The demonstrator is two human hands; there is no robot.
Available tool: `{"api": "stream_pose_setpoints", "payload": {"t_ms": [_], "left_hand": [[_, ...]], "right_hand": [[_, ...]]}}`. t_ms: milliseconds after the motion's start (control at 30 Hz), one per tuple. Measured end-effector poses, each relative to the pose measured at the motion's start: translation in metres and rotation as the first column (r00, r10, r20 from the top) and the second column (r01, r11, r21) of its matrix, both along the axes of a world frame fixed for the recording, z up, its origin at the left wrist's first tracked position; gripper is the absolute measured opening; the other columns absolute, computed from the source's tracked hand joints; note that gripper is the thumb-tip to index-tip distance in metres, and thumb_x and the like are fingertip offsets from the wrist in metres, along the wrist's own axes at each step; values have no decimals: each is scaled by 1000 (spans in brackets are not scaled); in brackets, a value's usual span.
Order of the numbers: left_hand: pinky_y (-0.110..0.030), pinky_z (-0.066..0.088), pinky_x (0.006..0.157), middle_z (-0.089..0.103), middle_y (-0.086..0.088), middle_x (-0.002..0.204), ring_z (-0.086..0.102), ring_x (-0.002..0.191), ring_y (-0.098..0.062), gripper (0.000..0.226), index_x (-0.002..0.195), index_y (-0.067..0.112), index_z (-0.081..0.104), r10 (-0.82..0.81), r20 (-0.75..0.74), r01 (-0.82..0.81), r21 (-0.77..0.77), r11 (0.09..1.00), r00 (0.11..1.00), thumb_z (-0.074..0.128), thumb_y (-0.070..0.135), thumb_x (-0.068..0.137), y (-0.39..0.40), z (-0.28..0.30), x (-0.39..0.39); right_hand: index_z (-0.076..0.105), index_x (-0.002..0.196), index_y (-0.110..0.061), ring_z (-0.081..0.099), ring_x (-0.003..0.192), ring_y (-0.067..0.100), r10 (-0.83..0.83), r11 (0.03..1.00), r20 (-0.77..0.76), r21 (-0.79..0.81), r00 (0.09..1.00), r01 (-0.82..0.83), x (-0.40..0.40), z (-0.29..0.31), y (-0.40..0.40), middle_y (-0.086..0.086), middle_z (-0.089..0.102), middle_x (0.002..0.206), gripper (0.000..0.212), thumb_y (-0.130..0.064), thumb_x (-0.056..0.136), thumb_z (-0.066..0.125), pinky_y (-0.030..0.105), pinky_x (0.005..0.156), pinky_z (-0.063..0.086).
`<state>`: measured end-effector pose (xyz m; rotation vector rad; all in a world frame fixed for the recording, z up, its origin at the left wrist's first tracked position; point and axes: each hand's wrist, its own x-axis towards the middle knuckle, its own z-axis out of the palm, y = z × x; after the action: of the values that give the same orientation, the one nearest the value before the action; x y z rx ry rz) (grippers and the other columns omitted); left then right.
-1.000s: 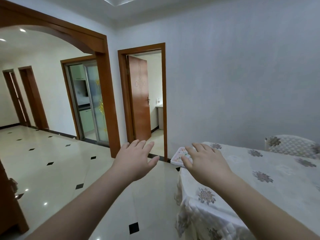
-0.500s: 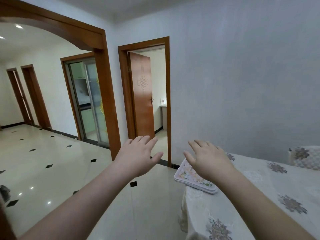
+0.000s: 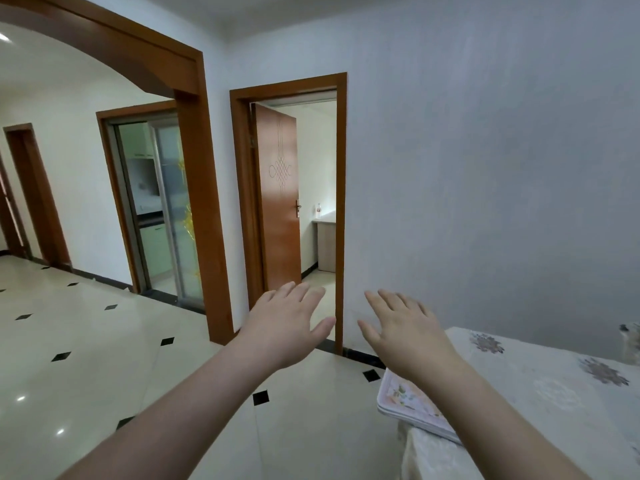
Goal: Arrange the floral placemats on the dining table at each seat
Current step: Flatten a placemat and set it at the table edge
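The right forearm (image 3: 491,420) covers the near right part of the stack of floral placemats (image 3: 403,398) at the worktop's left corner, so the number of mats cannot be counted. The worktop (image 3: 540,393) is cut off by the right and bottom edges, hiding its far corners. A patterned chair back (image 3: 631,344) shows only as a sliver at the right edge. The small bottle (image 3: 318,209) through the doorway is too small to identify. Both elbows lie beyond the bottom edge
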<state>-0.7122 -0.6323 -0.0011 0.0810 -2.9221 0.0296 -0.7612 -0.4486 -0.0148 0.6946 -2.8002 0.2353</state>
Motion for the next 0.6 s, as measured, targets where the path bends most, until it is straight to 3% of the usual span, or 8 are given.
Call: {"api": "stream_pose_setpoints", "payload": {"t_ms": [300, 600], "left_hand": [[-40, 13, 122, 17, 4, 166, 12, 153, -17, 64, 159, 33, 13, -128, -27, 128, -6, 992, 991, 24, 61, 102, -53, -2, -90], [-37, 14, 121, 15, 4, 166, 11, 153, -16, 66, 159, 31, 10, -273, -65, 272, -20, 962, 960, 24, 60, 102, -29, -30, -229]], "right_hand": [[14, 155, -28, 17, 148, 19, -127, 991, 28, 38, 992, 125, -72, -6, -39, -3, 16, 163, 57, -50, 104, 21, 39, 120, 14], [14, 156, -28, 7, 151, 20, -277, 961, 20, 36, 961, 276, -177, -32, -18, -2, 9, 165, 58, -51, 103, 20, 40, 122, 9]]}}
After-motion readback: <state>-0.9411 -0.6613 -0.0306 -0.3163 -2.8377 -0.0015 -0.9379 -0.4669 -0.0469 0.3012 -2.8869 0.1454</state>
